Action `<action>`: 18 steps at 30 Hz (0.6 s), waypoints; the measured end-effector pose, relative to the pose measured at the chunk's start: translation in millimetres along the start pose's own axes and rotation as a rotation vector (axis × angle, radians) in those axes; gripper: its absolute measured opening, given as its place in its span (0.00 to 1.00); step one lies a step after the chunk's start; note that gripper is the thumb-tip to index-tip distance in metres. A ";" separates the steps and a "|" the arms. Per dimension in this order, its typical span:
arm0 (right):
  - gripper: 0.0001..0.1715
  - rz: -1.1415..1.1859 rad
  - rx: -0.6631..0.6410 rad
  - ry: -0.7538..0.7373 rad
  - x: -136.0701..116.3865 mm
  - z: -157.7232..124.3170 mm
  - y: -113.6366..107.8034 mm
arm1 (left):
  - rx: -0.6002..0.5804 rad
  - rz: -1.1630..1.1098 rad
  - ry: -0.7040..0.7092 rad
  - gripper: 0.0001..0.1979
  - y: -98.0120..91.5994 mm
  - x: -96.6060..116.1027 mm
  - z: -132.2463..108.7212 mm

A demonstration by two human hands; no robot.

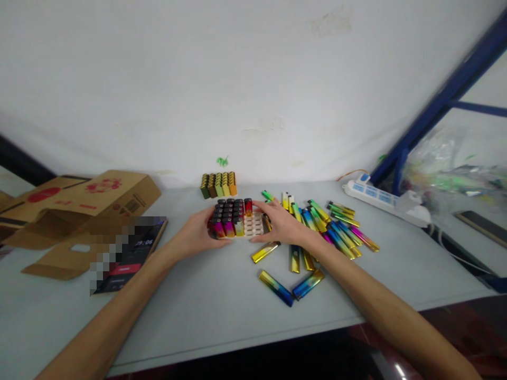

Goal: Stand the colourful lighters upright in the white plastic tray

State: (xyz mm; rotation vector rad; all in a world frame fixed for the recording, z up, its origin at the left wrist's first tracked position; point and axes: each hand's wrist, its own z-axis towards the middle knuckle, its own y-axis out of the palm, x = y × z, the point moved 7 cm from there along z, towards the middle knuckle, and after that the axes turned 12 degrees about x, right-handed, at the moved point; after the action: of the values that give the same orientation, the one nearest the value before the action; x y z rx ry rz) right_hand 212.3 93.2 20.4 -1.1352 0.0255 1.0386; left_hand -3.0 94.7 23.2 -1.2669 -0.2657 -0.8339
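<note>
A white slotted tray [253,226] lies on the table in front of me, its left part filled with upright lighters [227,219] with dark tops and pink, purple or yellowish bodies. One red lighter [248,207] stands in the back row, beside bare slots. My left hand [198,232] wraps around the tray's left side, thumb along the front. Around the right end curls my right hand [283,222], its index fingertip close to the red lighter and its thumb at the front corner. Something dark and gold shows by the right palm, partly hidden.
Loose shiny lighters [343,237] are piled to the right, and several lie nearer, including a yellow-blue lighter [276,287]. A block of lighters [218,184] stands by the wall. Left are a cardboard box [119,195] and a phone-like device [132,258]; right, a power strip [380,198].
</note>
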 end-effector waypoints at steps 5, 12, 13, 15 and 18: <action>0.58 -0.015 -0.020 -0.019 1.6 -0.7 1.2 | 0.013 0.041 -0.002 0.34 -2.6 0.3 1.6; 0.57 0.044 -0.014 -0.012 9.2 -1.5 2.7 | -0.014 -0.008 -0.031 0.33 1.2 -1.9 0.2; 0.57 0.050 -0.013 -0.013 9.6 -1.4 2.7 | -0.014 -0.011 -0.034 0.32 1.6 -2.8 0.1; 0.57 0.061 -0.010 -0.012 9.4 -0.9 2.2 | -0.014 -0.021 -0.032 0.32 2.4 -4.1 0.2; 0.57 0.067 -0.015 -0.006 8.1 -0.1 1.9 | -0.031 -0.064 -0.034 0.31 3.9 -4.4 0.1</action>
State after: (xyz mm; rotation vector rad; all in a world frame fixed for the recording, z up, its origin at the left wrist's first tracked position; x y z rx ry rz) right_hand 215.6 98.6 14.9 -1.1509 0.0517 1.1032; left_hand -3.3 96.9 17.7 -1.3085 -0.3231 -0.8746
